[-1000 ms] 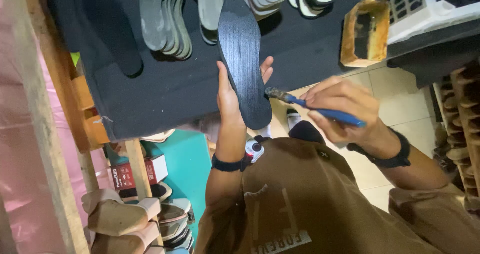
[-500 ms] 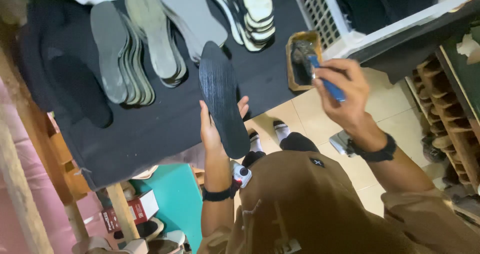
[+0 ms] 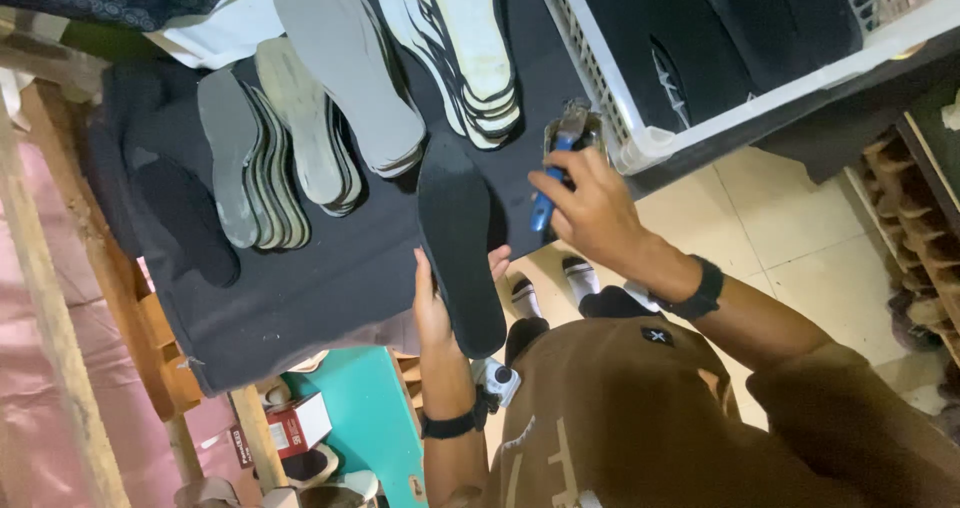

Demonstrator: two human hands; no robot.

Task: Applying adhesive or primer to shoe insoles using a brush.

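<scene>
My left hand (image 3: 432, 306) holds a long dark insole (image 3: 458, 238) upright by its lower end, over the edge of the black-covered worktable (image 3: 330, 278). My right hand (image 3: 590, 208) grips a blue-handled brush (image 3: 545, 200) and reaches toward a small container (image 3: 570, 128) at the table's edge, the brush head at or in it. Both wrists wear dark bands.
Fanned stacks of grey insoles (image 3: 290, 148) and white-edged insoles (image 3: 465, 48) lie on the table. A white plastic crate (image 3: 650, 143) with dark pieces stands to the right. A wooden rack (image 3: 920, 258) is at far right, a teal surface (image 3: 370, 408) and small box (image 3: 290, 430) below.
My right hand has carried the brush from the insole's side over to the small container. The left hand keeps holding the insole; the view has shifted.
</scene>
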